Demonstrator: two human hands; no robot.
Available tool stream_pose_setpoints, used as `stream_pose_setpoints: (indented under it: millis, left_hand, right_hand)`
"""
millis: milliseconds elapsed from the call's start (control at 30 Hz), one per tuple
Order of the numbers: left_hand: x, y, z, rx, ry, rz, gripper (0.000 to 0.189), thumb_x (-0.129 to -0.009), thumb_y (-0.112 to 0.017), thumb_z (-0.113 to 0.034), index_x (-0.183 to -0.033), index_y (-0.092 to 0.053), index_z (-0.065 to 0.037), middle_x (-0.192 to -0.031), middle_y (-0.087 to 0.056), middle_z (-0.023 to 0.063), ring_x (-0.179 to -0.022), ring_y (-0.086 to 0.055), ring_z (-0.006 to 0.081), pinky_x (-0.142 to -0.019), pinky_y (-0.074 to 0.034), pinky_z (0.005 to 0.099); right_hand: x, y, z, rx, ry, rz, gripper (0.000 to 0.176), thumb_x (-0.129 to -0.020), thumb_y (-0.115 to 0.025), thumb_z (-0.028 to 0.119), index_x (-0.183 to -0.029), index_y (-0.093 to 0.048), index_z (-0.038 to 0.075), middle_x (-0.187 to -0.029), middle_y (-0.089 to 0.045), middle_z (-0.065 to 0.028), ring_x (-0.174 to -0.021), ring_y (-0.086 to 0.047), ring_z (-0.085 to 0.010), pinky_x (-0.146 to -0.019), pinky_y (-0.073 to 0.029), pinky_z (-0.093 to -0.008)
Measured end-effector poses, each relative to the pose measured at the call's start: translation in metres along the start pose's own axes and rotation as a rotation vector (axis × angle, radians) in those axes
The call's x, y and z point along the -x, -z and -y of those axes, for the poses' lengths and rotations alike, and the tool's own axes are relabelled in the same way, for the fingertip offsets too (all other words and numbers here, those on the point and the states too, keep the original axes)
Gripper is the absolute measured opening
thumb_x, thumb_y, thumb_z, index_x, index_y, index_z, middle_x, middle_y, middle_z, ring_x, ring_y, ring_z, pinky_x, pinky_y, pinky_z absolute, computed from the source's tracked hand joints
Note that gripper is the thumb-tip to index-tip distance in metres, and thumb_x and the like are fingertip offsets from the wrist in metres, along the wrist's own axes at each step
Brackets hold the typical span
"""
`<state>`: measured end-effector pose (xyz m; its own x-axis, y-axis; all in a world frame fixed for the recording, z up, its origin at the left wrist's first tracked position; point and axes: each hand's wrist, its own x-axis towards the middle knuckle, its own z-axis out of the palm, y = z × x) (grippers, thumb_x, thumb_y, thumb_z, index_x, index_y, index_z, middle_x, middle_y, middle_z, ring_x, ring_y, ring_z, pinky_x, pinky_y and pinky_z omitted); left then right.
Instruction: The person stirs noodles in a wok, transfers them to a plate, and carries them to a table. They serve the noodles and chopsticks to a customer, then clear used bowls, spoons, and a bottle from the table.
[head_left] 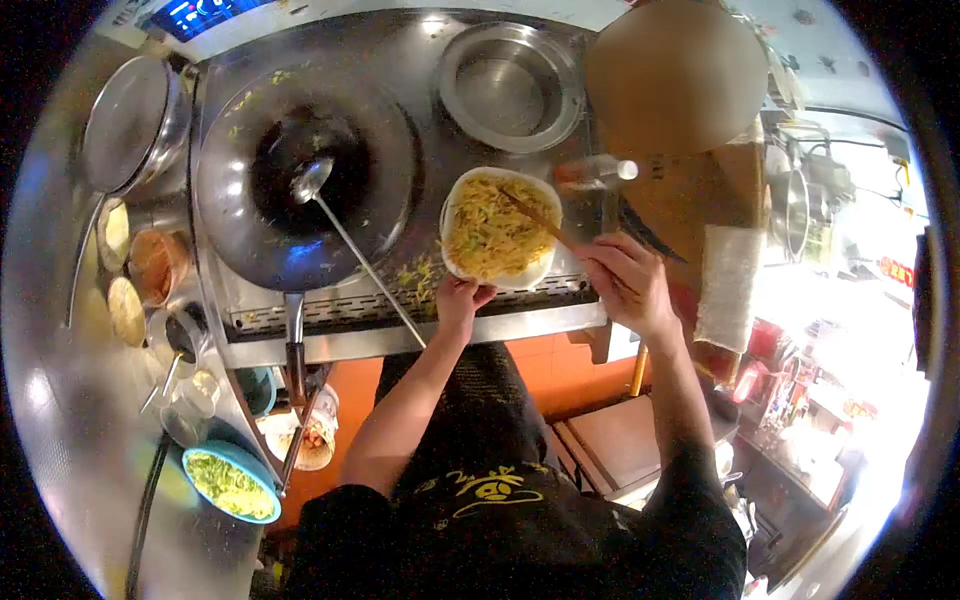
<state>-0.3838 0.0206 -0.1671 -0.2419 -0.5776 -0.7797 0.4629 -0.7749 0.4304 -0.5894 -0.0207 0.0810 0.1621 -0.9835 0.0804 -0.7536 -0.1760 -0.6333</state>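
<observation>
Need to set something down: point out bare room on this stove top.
Bare steel lies between the wok, the empty basin and the noodle dish. Crowded: the front ledge, with ladle and left hand, and the seasoning bowls at left.

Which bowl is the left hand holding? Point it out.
The white bowl heaped with yellow noodles: left hand grips its near rim, right hand dips chopsticks in. The steel basin behind is empty; the blue bowl holds greens.

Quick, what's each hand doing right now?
Left hand: closed on the plate rim.
Right hand: holding chopsticks.
</observation>
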Motion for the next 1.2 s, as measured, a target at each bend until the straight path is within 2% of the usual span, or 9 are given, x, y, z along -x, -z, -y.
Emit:
stream_pose_setpoints:
  millis: [200,367,500,700,833,933,1067,1100,1200]
  left_hand:
    - [-0.001,0.002,0.000,0.007,0.005,0.014,0.020,-0.097,-0.053,-0.007,-0.115,-0.054,0.002,-0.100,-0.065,0.0146,-0.086,-0.069,0.0233,-0.078,-0.062,0.0374]
    - [0.000,0.003,0.006,0.004,-0.083,0.033,0.027,-0.094,-0.057,-0.015,-0.115,-0.055,0.001,-0.106,-0.065,0.0151,-0.094,-0.067,0.0266,-0.083,-0.060,0.0415]
    - [-0.006,0.006,0.011,0.005,-0.043,0.030,0.017,-0.097,-0.051,-0.006,-0.112,-0.051,0.003,-0.098,-0.065,0.0162,-0.086,-0.069,0.0250,-0.079,-0.062,0.0371]
    - [0.000,0.004,0.004,-0.024,-0.055,0.035,0.014,-0.097,-0.051,-0.007,-0.108,-0.053,0.002,-0.097,-0.065,0.0151,-0.083,-0.069,0.0235,-0.078,-0.062,0.0365]
    - [-0.002,0.004,0.005,-0.037,-0.046,0.054,0.014,-0.096,-0.051,-0.006,-0.108,-0.054,0.001,-0.098,-0.065,0.0143,-0.084,-0.069,0.0230,-0.079,-0.061,0.0360]
    - [-0.004,0.007,0.009,-0.028,-0.065,0.079,0.023,-0.095,-0.055,-0.008,-0.117,-0.052,-0.002,-0.105,-0.064,0.0128,-0.088,-0.068,0.0234,-0.082,-0.060,0.0388]
    - [-0.009,0.013,0.012,-0.021,-0.063,0.133,0.030,-0.095,-0.055,-0.008,-0.124,-0.049,-0.005,-0.110,-0.063,0.0116,-0.091,-0.067,0.0238,-0.083,-0.060,0.0405]
    - [-0.006,0.010,0.009,-0.032,-0.059,0.112,0.025,-0.096,-0.054,-0.009,-0.120,-0.051,-0.002,-0.107,-0.064,0.0123,-0.091,-0.067,0.0239,-0.082,-0.060,0.0398]
    - [-0.001,0.004,0.004,-0.028,-0.054,0.059,0.018,-0.098,-0.052,-0.009,-0.111,-0.053,0.003,-0.102,-0.065,0.0139,-0.088,-0.068,0.0241,-0.082,-0.061,0.0384]
  right_hand:
    - [0.029,-0.064,0.011,-0.260,-0.059,-0.047,0.014,-0.078,-0.075,-0.002,-0.090,-0.069,-0.001,-0.085,-0.067,-0.0148,-0.074,-0.067,-0.0277,-0.065,-0.053,-0.0329]
    - [0.049,-0.101,-0.017,-0.496,-0.350,-0.141,0.007,-0.086,-0.069,-0.002,-0.092,-0.068,-0.003,-0.084,-0.066,-0.0125,-0.072,-0.064,-0.0192,-0.063,-0.050,-0.0288]
    - [0.059,-0.092,-0.032,-0.540,-0.437,-0.210,0.005,-0.089,-0.066,-0.001,-0.092,-0.068,-0.004,-0.084,-0.066,-0.0120,-0.073,-0.063,-0.0166,-0.063,-0.049,-0.0280]
    - [0.051,-0.071,-0.013,-0.378,-0.221,-0.128,0.007,-0.085,-0.066,-0.005,-0.092,-0.067,-0.004,-0.084,-0.065,-0.0136,-0.073,-0.065,-0.0214,-0.064,-0.050,-0.0286]
    - [0.044,-0.080,-0.017,-0.333,-0.186,-0.077,0.008,-0.085,-0.068,-0.003,-0.093,-0.065,-0.004,-0.084,-0.065,-0.0122,-0.073,-0.064,-0.0215,-0.065,-0.050,-0.0295]
    - [0.050,-0.107,-0.051,-0.526,-0.359,-0.216,0.007,-0.087,-0.067,-0.002,-0.093,-0.065,-0.005,-0.085,-0.064,-0.0109,-0.074,-0.062,-0.0188,-0.065,-0.050,-0.0288]
    - [0.049,-0.082,-0.032,-0.443,-0.376,-0.142,0.006,-0.089,-0.066,0.000,-0.094,-0.065,-0.004,-0.085,-0.064,-0.0093,-0.074,-0.062,-0.0148,-0.065,-0.049,-0.0266]
    - [0.044,-0.068,-0.019,-0.360,-0.308,-0.144,0.005,-0.088,-0.067,0.000,-0.092,-0.066,-0.003,-0.084,-0.064,-0.0091,-0.073,-0.062,-0.0140,-0.064,-0.048,-0.0260]
    - [0.058,-0.064,-0.010,-0.500,-0.346,-0.111,0.004,-0.088,-0.067,0.000,-0.090,-0.067,-0.003,-0.084,-0.065,-0.0105,-0.072,-0.062,-0.0158,-0.065,-0.049,-0.0273]
